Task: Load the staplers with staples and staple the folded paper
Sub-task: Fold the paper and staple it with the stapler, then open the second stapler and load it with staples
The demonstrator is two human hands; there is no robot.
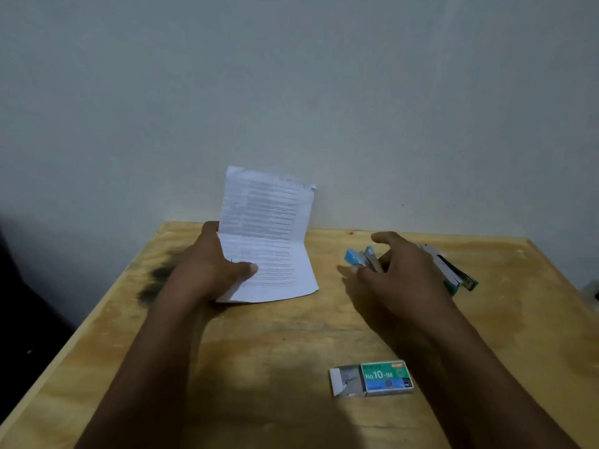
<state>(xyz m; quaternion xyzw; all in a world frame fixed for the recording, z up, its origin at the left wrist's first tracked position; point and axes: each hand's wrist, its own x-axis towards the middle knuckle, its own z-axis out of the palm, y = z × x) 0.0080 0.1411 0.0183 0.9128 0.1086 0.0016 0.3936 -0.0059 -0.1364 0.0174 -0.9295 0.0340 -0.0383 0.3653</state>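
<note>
While our left hand (207,270) is pinching the folded paper (269,234) upright on the bench (259,335), our right hand (395,270), fingers (382,238) spread open, is reaching over the blue stapler (356,257), whose long axis is angling away leftward.

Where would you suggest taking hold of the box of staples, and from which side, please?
Grip the staple box across its two long sides, at the green-labelled sleeve, coming from above. It lies flat and alone on the table, and its inner tray is slid out leftward, so squeezing the sleeve's sides probably keeps the tray from sliding further.
</note>
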